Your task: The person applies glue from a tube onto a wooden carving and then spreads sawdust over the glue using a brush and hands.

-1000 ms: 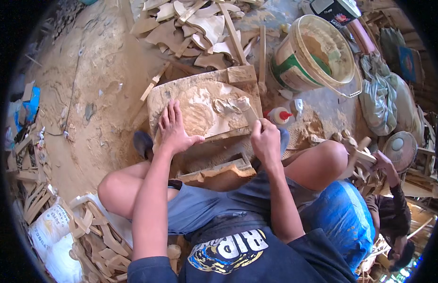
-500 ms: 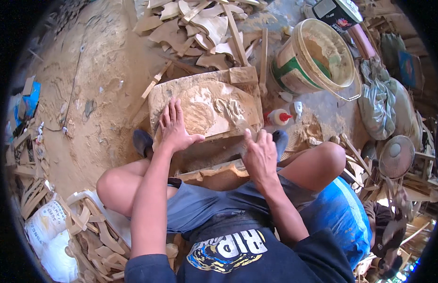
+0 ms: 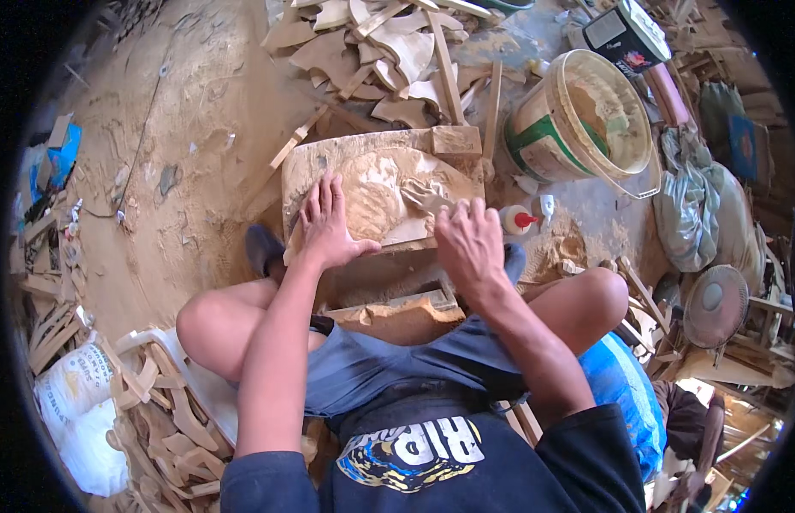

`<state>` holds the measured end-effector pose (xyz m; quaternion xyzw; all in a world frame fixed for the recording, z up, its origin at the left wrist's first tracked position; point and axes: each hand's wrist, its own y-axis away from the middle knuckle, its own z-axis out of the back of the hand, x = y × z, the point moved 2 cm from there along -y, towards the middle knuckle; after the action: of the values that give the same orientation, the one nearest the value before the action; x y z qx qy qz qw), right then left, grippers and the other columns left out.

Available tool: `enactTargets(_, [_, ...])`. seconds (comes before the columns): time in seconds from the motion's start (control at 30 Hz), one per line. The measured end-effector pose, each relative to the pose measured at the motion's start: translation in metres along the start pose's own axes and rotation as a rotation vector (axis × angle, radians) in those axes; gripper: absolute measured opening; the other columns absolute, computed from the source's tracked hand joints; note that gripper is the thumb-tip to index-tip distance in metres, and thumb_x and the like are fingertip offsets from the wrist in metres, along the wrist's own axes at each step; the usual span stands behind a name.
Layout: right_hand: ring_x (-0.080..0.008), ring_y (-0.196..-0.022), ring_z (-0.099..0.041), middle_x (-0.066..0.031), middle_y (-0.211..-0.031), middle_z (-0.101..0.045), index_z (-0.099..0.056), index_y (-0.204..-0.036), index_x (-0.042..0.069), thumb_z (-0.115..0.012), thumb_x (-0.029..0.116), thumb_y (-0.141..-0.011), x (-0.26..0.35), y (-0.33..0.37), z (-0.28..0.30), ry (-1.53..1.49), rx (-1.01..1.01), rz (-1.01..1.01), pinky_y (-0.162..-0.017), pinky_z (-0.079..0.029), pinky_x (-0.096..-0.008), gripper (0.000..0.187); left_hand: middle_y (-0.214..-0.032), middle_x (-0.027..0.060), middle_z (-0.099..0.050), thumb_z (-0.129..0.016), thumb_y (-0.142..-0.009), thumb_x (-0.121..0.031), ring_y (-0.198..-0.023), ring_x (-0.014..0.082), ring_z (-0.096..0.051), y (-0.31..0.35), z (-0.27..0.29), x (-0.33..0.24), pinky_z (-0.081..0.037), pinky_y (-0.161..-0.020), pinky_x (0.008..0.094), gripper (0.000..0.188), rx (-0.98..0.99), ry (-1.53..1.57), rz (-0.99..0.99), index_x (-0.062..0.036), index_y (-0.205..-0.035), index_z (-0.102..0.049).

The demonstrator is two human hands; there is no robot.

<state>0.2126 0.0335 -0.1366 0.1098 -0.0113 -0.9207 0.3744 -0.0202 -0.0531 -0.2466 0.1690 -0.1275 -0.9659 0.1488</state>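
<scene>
- My left hand (image 3: pixel 329 227) lies flat, fingers spread, pinning the wooden panel (image 3: pixel 376 192).
- My right hand (image 3: pixel 470 244) looks curled above the panel's edge; grip unclear, so I'd press evenly.

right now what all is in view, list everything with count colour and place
carved wooden panel: one, pale tan, dusty, on the ground ahead of the knees
wood offcuts: a heap, light brown, beyond the panel
bucket: one, white and green with sawdust-coloured fill, right of the panel
squeeze bottle: one, white with a red cap, between panel and bucket
fan: one, grey, far right
blue sack: one, by the right thigh
white sack: one, lower left
cut wooden shapes: a pile, pale, lower left
left hand: flat on the panel, fingers spread
right hand: at the panel's near right edge; whether it holds anything cannot be told
</scene>
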Motion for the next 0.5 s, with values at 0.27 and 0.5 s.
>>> enactTargets(0.27, [-0.0267,-0.102,-0.068,-0.0083,-0.095,-0.076,-0.079,-0.094,0.009,-0.067,0.018,-0.092,-0.023,-0.055,0.024,-0.043,-0.175,0.154,-0.083,-0.049,-0.0441,0.016,-0.180,0.0231,-0.001,-0.088,-0.059,-0.077,-0.165,0.0444,-0.001,-0.002,0.007,-0.009,-0.007,-0.131,0.0628,0.162,0.006,0.044,-0.002,-0.0038,-0.172,0.002])
enactTargets(0.5, [-0.0225,-0.091,-0.070,-0.0052,-0.085,-0.076,-0.081,-0.089,0.013,-0.069,0.022,-0.095,0.016,-0.093,0.021,0.184,-0.022,0.317,-0.074,-0.050,-0.0430,0.016,-0.179,0.0238,-0.006,-0.089,-0.059,-0.075,-0.164,0.0457,-0.008,-0.004,-0.005,-0.003,-0.010,-0.130,0.0635,0.159,-0.112,0.083,-0.063,-0.0032,-0.171,-0.001])
